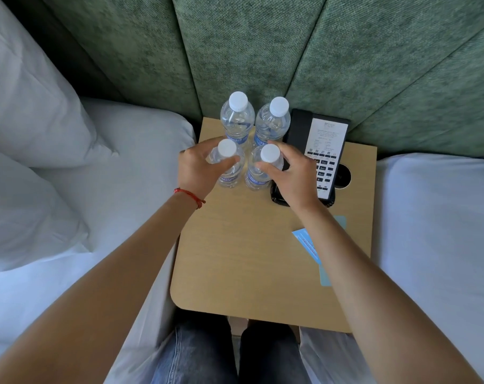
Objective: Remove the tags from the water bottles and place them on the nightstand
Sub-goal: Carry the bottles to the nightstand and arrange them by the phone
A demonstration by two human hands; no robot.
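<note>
Several clear water bottles with white caps stand upright at the back of the wooden nightstand (235, 245). My left hand (196, 170) grips the front left bottle (229, 173) around its shoulder. My right hand (290, 173) grips the front right bottle (259, 176) the same way. Two more bottles (237, 120) (272, 124) stand behind them, untouched. Light blue paper tags (307, 242) lie flat on the nightstand at the right, partly hidden under my right forearm.
A black telephone (326, 151) with a white card lies on the nightstand right of the bottles. White beds flank the nightstand on both sides, with pillows (27, 128) at the left. A green padded headboard (263, 51) rises behind. My legs stand at the front edge.
</note>
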